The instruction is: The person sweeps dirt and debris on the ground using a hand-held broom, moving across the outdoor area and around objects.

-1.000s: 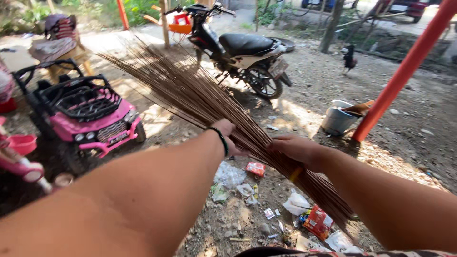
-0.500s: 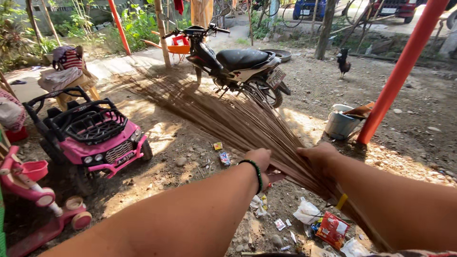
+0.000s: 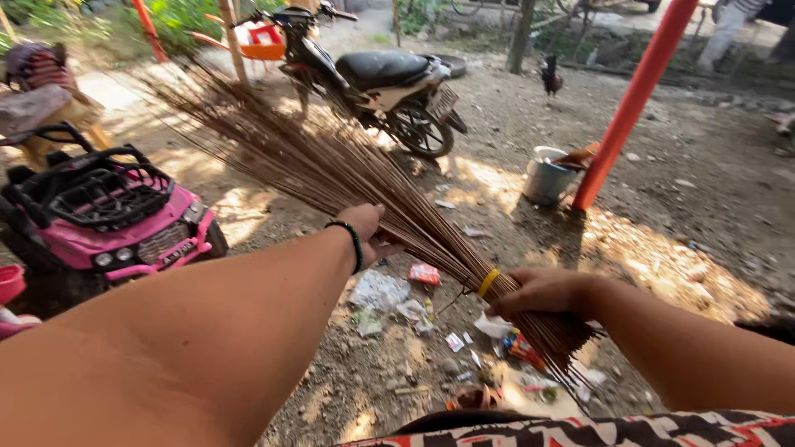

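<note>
**Stick broom held in both hands above littered ground**

The bare dirt ground [image 3: 679, 207] is rough and pebbly, patched with sunlight. On it stand a black motorcycle [image 3: 373, 79] with a padded seat, a glossy pink plastic toy jeep [image 3: 108, 219] near the left edge, a slanting smooth orange pole [image 3: 629, 103], and a round grey metal bucket [image 3: 546, 175] at the pole's foot.

The long broom of thin, stiff brown sticks [image 3: 331, 165] lies raised above the ground, fanning toward the upper left and bound by a yellow band [image 3: 489, 282]. The right hand [image 3: 542, 291] is wrapped around the bundled end beside the band. The left hand [image 3: 368, 232], with a dark green wristband, presses into the sticks further up, fingers curled among them. Crumpled plastic wrappers [image 3: 397, 298] lie scattered below.
</note>
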